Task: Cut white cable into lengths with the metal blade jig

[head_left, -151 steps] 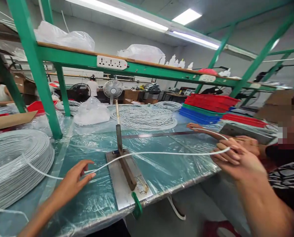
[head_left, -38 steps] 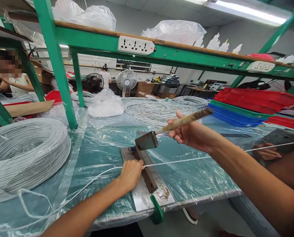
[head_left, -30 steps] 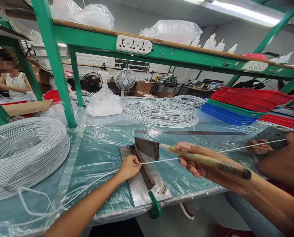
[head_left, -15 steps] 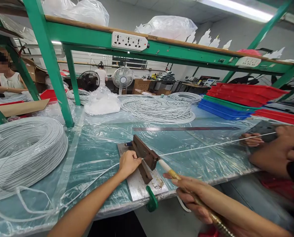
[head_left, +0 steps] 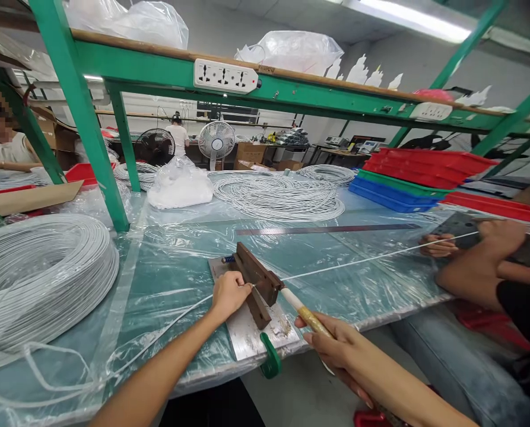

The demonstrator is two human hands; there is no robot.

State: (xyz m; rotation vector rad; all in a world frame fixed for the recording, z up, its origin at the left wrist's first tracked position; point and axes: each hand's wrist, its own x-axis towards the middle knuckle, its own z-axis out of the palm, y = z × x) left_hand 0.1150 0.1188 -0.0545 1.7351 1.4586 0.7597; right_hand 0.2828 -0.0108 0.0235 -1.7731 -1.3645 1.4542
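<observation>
My left hand (head_left: 231, 295) pinches the white cable (head_left: 180, 317) at the brown metal cutter block (head_left: 258, 279), its fingertips against the block's near bar. That block sits on a silver base plate (head_left: 247, 344) at the table's front edge. From its far side a white line (head_left: 358, 261) runs right to another person's hands (head_left: 440, 245). My right hand (head_left: 331, 347) is closed around the handle (head_left: 307, 313), which is white near the block and yellowish under my fingers. A green clamp (head_left: 270, 356) hangs over the table edge beside the plate.
A big cable coil (head_left: 55, 273) lies at the left by a green post (head_left: 84, 118). Behind the steel ruler (head_left: 331, 229) are loose cable loops (head_left: 278, 196), a plastic bag (head_left: 180, 184) and stacked trays (head_left: 420, 178). The other person's arm (head_left: 469, 273) rests at the right edge.
The view has shifted slightly. My right hand sits a little differently on the handle, with its lower fingers less curled. My left hand keeps its pinch at the block.
</observation>
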